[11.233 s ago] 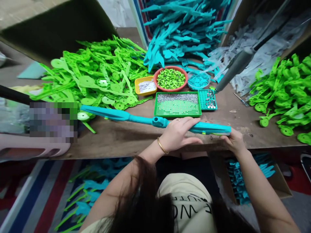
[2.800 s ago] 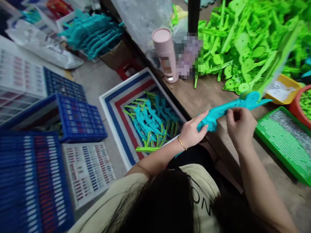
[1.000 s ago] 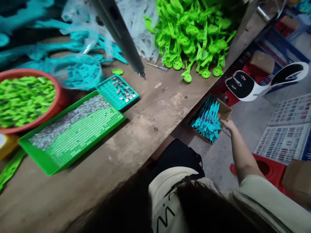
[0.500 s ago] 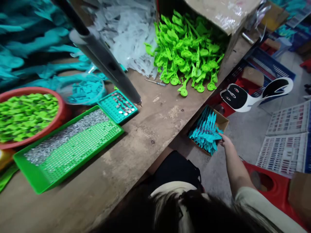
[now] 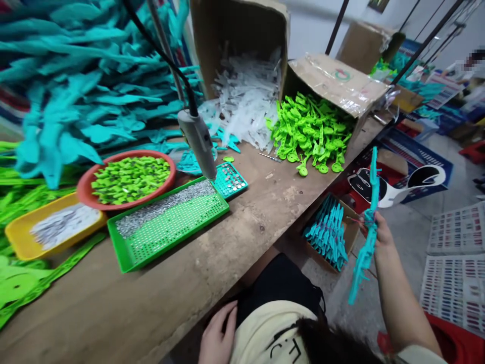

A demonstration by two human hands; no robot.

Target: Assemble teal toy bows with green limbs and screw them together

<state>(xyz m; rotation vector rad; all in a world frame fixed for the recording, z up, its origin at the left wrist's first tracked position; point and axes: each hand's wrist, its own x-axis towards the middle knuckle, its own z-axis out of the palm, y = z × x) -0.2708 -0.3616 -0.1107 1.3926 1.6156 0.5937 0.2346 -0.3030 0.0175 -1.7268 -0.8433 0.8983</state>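
Observation:
My right hand is closed around the middle of a long teal plastic part, held upright at a slant above the floor. A thin reddish strand, perhaps a wire, sticks out beside my fingers. Just left of it, a cardboard box on the floor holds a stack of similar teal parts. My left hand lies by my lap near the table edge, fingers stretched out and holding nothing.
On the wooden table are a green tray of small metal pieces, a teal tray, a red bowl and a yellow tray. An electric screwdriver hangs above. Bright green parts spill from a box.
My right hand has lifted the teal part up out of the floor box, to the right. My left hand has come into view. The head view has shifted, showing more of the table's left side.

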